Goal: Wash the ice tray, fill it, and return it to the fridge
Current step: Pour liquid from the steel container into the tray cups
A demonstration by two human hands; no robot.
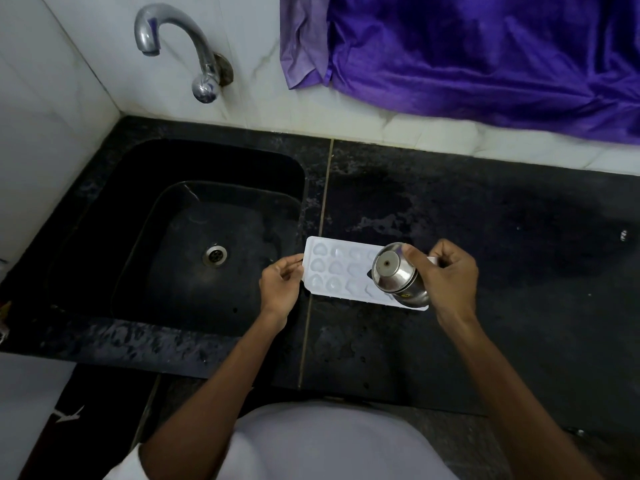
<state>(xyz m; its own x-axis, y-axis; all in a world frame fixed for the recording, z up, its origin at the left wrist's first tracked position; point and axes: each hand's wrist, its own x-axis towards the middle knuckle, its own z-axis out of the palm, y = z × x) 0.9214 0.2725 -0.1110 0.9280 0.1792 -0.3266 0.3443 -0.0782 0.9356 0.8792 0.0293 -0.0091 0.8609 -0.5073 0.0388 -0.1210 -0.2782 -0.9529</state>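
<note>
A white ice tray (341,270) with heart-shaped pockets lies flat on the black counter, just right of the sink. My left hand (281,289) pinches the tray's left edge. My right hand (445,275) grips a small steel pot (398,273), tipped on its side over the tray's right end with its base facing me. The pot hides the tray's right pockets. I cannot tell whether water is coming out of the pot.
The black sink (180,237) with its steel drain (214,255) is on the left, under a curved chrome tap (180,39) on the tiled wall. Purple cloth (485,53) hangs over the back wall. Wet patches mark the black counter (502,244).
</note>
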